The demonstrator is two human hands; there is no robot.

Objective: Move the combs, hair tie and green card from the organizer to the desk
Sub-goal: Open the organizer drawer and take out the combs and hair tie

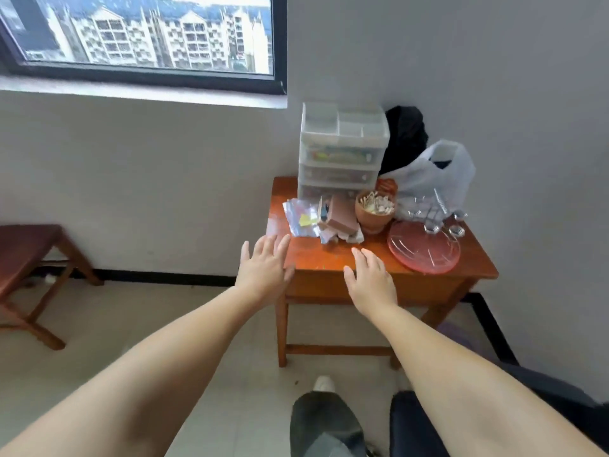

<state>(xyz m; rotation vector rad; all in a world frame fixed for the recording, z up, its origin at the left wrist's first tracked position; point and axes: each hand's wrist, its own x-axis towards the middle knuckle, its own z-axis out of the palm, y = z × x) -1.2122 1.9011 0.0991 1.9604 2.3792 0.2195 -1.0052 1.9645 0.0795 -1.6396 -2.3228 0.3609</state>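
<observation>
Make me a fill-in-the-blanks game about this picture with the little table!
1. The drawer organizer stands at the back of the wooden ____.
2. Both the left hand and the right hand are open and hold ____.
3. The pink plate lies to the ____ of the clay pot.
4. All the organizer's drawers are ____.

Missing words: desk; nothing; right; shut

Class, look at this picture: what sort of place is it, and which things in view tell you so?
Probably a room in a flat, high up. The window looks down on apartment blocks; a small wooden desk holds a plastic drawer organizer and household clutter; the floor is tiled.
</observation>
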